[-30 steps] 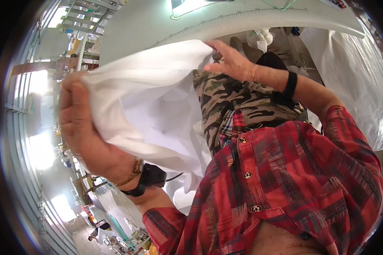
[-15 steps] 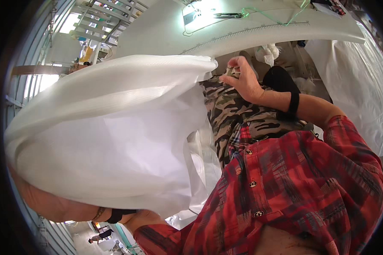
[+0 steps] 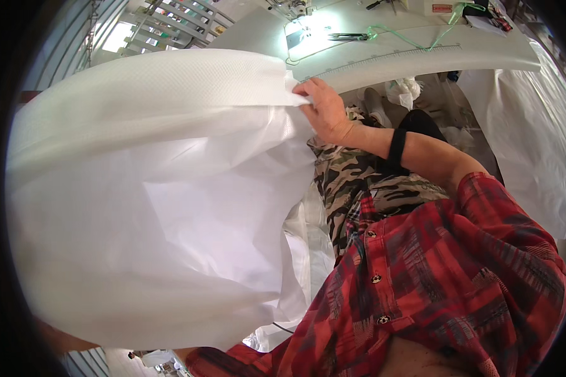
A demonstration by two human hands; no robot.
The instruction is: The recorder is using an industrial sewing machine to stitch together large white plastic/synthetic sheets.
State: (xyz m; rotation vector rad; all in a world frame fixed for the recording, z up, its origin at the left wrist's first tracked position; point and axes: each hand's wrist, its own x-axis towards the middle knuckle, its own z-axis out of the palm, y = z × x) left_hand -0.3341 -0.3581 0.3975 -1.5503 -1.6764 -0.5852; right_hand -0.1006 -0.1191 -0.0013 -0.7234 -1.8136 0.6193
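Note:
A big sheet of white woven plastic fabric (image 3: 151,207) fills the left half of the view and bulges upward in loose folds. At its upper right corner, my right hand (image 3: 324,113) is closed, pinching the edge between thumb and fingers. My left forearm runs behind the fabric at the lower left. Only a strip of skin on the left arm (image 3: 66,338) shows past the lower edge, and the fingers of my left hand are hidden. Below the fabric, clear or whitish plastic material hangs beside my camouflage trousers (image 3: 343,176).
A pale worktable (image 3: 390,69) curves across the top, with a printed ruler scale along its front. On it are a brightly lit sewing-machine area, a black-handled tool (image 3: 349,37) and green string (image 3: 415,43). White sheeting (image 3: 534,138) hangs at the right.
My right hand has moved left from free air and taken hold of the fabric's corner. The fabric has spread wider and lower, covering more of my left arm.

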